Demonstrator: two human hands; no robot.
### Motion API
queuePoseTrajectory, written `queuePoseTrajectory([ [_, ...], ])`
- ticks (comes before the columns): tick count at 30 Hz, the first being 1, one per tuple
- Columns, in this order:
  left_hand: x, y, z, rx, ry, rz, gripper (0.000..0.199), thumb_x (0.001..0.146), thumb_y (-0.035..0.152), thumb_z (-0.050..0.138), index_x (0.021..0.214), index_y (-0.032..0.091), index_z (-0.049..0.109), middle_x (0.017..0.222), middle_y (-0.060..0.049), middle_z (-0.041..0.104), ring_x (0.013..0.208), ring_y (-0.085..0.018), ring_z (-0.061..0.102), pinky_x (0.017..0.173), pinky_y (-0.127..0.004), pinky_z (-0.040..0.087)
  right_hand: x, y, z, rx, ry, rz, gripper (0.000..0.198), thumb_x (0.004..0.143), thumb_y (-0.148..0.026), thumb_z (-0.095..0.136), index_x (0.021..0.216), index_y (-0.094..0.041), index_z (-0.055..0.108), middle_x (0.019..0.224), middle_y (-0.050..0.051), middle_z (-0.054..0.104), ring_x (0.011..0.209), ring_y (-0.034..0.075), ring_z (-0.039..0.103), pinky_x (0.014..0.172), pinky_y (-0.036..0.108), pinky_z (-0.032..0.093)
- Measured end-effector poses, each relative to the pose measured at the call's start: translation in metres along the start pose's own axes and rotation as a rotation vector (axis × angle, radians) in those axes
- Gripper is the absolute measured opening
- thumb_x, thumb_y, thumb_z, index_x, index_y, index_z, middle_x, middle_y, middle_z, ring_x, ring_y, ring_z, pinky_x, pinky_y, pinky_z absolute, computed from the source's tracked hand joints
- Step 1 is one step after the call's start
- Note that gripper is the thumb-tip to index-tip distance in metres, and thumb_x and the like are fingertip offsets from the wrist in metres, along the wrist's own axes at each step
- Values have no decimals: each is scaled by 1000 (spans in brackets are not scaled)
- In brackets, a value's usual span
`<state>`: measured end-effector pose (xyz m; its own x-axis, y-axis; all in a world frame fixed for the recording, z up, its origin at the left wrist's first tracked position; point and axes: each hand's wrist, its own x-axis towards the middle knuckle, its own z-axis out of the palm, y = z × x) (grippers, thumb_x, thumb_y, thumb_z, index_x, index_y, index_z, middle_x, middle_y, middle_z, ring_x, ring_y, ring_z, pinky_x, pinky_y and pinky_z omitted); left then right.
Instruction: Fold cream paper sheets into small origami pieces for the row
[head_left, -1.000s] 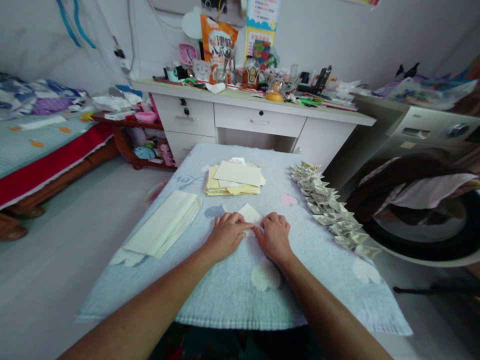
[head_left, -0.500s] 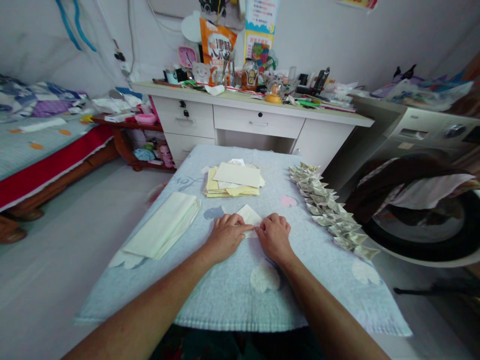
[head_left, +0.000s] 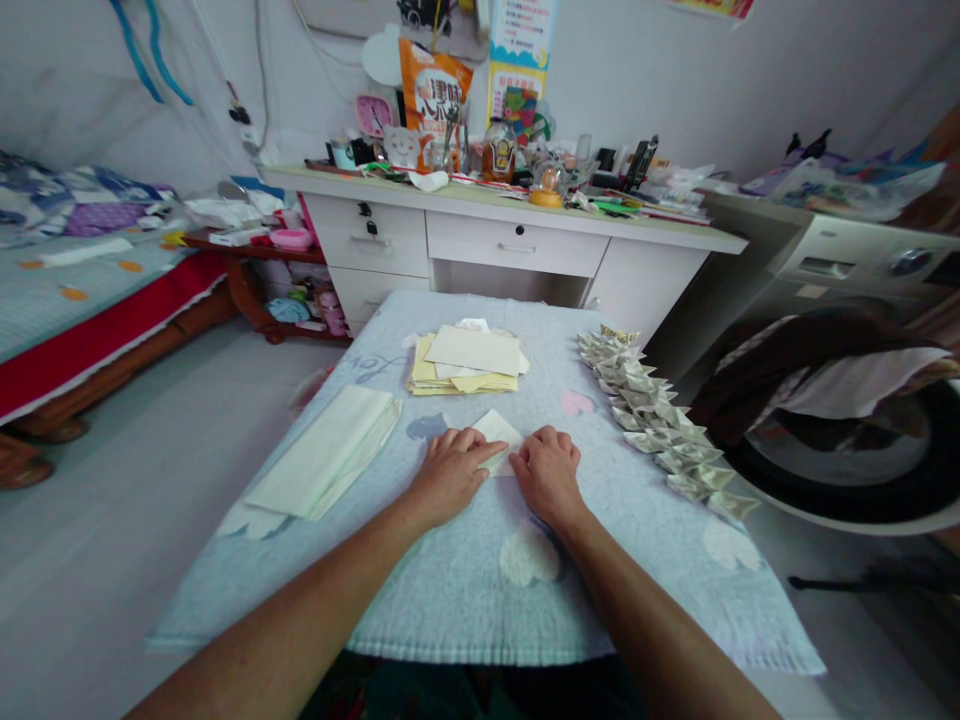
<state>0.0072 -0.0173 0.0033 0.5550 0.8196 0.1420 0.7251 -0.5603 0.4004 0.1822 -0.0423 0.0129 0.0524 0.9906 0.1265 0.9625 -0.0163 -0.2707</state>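
A small pale sheet of paper (head_left: pixel 493 426), folded to a point at its far end, lies flat on the cloth-covered table in front of me. My left hand (head_left: pixel 451 472) holds down its left side, one digit stretched across the paper and the other fingers bent. At the right edge, my right hand (head_left: pixel 549 474) is closed, its fingertips curled and pressed on the paper. The near part of the sheet is partly covered by both hands. Beyond it sits a stack of cream and yellow paper (head_left: pixel 474 350).
Folded pale green paper (head_left: pixel 326 450) lies on the left of the table (head_left: pixel 450 600). Several folded paper pieces (head_left: pixel 660 420) form rows along the right edge. Behind stands a cluttered white desk (head_left: pixel 517 240); a washing machine (head_left: pixel 847 260) with its door open is at right, a bed (head_left: pixel 112 270) at left.
The left digit stretched over the paper has lifted or shifted slightly away from the right fingertips, leaving a small gap. The paper and my right hand stay nearly in place.
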Motion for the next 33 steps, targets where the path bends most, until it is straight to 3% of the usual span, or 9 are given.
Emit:
queuePoseTrajectory([
  [9,-1,0,-1,-15,2,24,44,85,18,54,121,44,58,110,0,54,103,-21,45,87,-37,35,0,-2,-2,-36,-21,6,21,89,-37,54,87,-18,64,102,11,55,99,26,45,84,38,31],
  [13,-1,0,-1,-9,3,14,42,86,18,54,121,41,59,111,-1,54,104,-22,44,87,-38,34,-3,-2,-5,-29,42,-34,21,87,-38,55,94,-19,60,102,10,54,100,26,44,88,40,30],
  [18,0,0,1,-6,10,6,38,87,21,54,119,39,61,110,-2,54,103,-22,44,87,-37,34,-9,-6,-4,-5,80,-129,45,80,-48,58,111,-17,52,112,11,51,106,28,41,97,44,26],
  [24,1,-2,1,-20,3,12,38,86,21,54,119,39,61,111,-2,55,104,-22,45,87,-38,34,-9,-6,0,-9,68,-99,58,78,-48,59,124,-16,45,123,14,48,115,30,38,102,47,22],
  [33,0,-1,-2,-37,-29,-12,43,85,19,53,121,41,60,114,-2,54,106,-22,46,89,-38,35,-1,37,-11,-2,-72,3,84,74,-43,62,146,-20,24,143,15,35,130,34,29,105,52,17],
])
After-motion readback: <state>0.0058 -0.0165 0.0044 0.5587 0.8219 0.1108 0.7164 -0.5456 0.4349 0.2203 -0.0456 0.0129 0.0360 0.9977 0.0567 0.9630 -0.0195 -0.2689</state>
